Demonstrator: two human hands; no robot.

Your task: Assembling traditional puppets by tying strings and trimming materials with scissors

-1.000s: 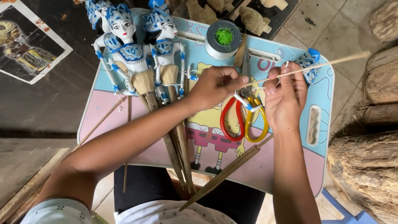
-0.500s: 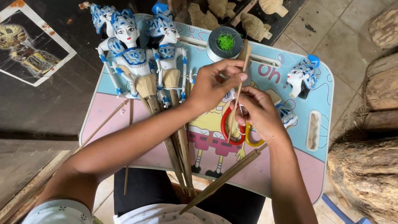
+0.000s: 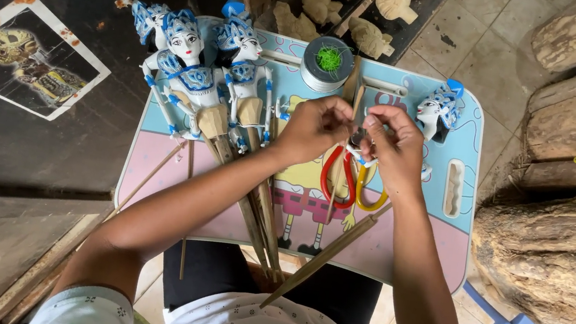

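My left hand and right hand met above the small lap desk, each grip pinching the thin wooden puppet rod between fingertips, apparently to steady it. Below the rod lay red-and-yellow-handled scissors. Left of it rested blue-and-white painted rod puppets; a spool of green thread stood just above-left, a loose puppet head to its right.

Both hands raised, fingertips pinched — nearly touching
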